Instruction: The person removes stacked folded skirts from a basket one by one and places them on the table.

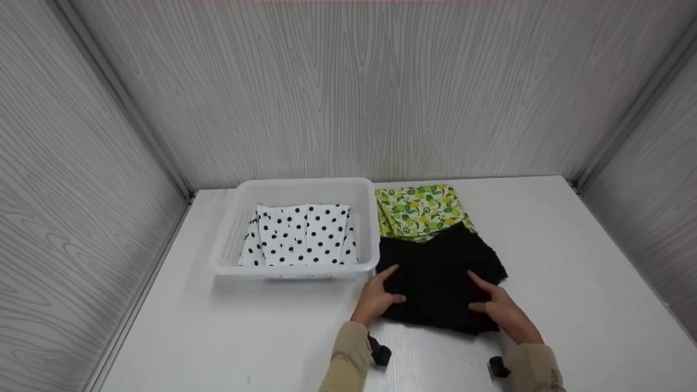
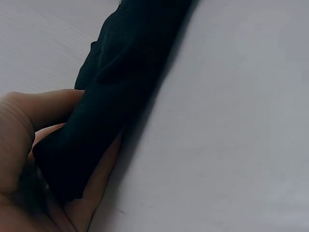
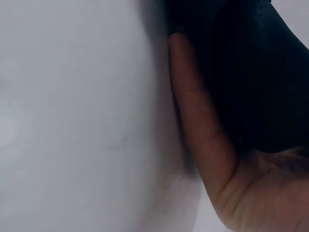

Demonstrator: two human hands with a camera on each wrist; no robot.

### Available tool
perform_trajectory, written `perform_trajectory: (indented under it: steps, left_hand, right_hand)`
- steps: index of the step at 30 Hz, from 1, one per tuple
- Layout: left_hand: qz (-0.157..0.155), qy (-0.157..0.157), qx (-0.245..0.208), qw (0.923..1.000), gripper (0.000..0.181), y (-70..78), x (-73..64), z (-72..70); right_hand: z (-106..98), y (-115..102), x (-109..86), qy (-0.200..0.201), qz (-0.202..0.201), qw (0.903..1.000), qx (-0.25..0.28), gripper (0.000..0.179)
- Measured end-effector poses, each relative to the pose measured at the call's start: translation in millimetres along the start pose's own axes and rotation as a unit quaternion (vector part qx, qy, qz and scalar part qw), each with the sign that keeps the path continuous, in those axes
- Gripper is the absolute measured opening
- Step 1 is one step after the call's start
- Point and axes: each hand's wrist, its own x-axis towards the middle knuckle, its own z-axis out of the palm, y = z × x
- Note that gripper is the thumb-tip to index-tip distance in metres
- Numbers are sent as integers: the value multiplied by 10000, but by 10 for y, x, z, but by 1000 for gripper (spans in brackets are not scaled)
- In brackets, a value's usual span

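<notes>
Sleeves (image 1: pixel 348 354) in tan fabric enter from the near side, one on each side of a black cloth (image 1: pixel 435 288) that lies on the counter (image 1: pixel 261 337) before the person. The left hand (image 1: pixel 375 296) pinches its left edge between thumb and fingers, and the right hand (image 1: pixel 503 311) grips the opposite edge, though most of its fingers are hidden. Holding both sides probably keeps the soft fabric spread and its layers from slipping. Its far part overlaps the near edge of a lemon-print cloth (image 1: pixel 425 209), perhaps because the basket leaves little room to the left. That white basket (image 1: pixel 294 270) stands upright just beside both cloths, near enough for either hand to reach. Inside, a polka-dot cloth (image 1: pixel 305 234) lies flattish, seemingly folded to fit within the walls. Behind everything rises a wood-grain panel (image 1: pixel 348 98).
</notes>
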Motion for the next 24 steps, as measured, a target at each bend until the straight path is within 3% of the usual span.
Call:
perform_trajectory:
  steps: [9,11,13,16,18,20,22,24]
  left_hand:
    - [208,20,-29,9998,71,-15,-78,25]
    - [271,-78,50,9996,70,8,-103,2]
    - [353,-244,335,9985,67,68,-143,-57]
    - [442,-584,1073,9915,58,198,-226,-225]
    - [522,-853,1615,9818,52,300,-291,-373]
    - [704,-1250,1961,9700,47,394,-357,-525]
    - [983,-1648,2030,9602,43,478,-416,-670]
    - [1291,-1889,1854,9557,40,542,-457,-806]
  right_hand:
    - [29,9,-48,60,-16,10000,58,76]
    - [25,-10,-68,184,-90,9998,-37,73]
    - [9,-49,-104,566,-183,9972,-448,65]
    - [-37,-150,-164,1506,-268,9775,-1454,50]
    - [-79,-235,-191,2130,-285,9570,-1950,42]
    - [-118,-326,-202,2517,-401,9437,-2107,38]
    - [-142,-420,-193,2688,-640,9401,-1995,35]
    - [-133,-525,-170,2712,-929,9404,-1831,35]
